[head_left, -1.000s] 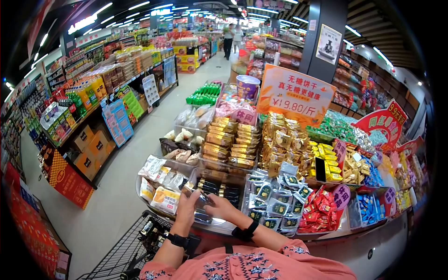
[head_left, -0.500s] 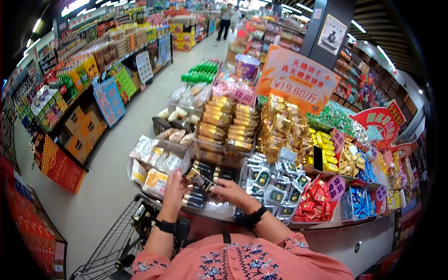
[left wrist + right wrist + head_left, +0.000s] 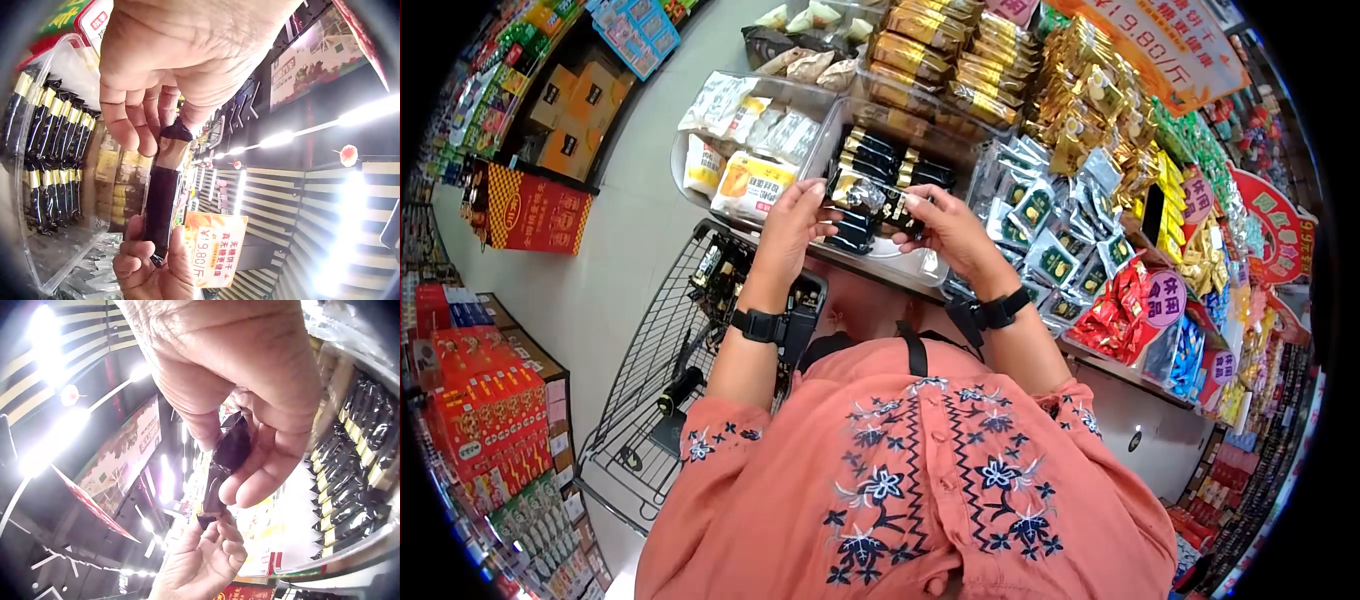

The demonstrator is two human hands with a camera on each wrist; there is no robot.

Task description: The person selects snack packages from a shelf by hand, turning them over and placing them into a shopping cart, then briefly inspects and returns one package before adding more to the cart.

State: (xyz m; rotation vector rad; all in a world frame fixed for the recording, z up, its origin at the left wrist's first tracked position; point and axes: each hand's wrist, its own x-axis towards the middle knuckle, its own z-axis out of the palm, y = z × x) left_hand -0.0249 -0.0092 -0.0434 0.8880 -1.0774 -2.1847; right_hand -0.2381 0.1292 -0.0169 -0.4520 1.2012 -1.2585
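Observation:
A black snack packet (image 3: 872, 197) with a printed, lighter middle spans my two hands, above a clear bin of similar black packets (image 3: 868, 152). My left hand (image 3: 792, 228) pinches one end of it between thumb and fingers. At the other end, my right hand (image 3: 948, 232) grips it the same way. In the left wrist view the packet (image 3: 161, 203) shows a dark body and a gold-brown band near the left fingertips. Seen from the right wrist, its crimped black end (image 3: 232, 447) sticks up between the right thumb and fingers.
White-wrapped packets (image 3: 750, 185) fill the bin to the left; silver-grey packets (image 3: 1040, 210) lie to the right. Gold packets (image 3: 915, 55) are stacked behind. A wire shopping cart (image 3: 650, 345) stands by my left arm. An orange price sign (image 3: 1160, 45) rises at the back right.
The head view has tipped down toward the hands. The black packet, tilted half a second ago, now lies nearly level between both hands, its printed face showing.

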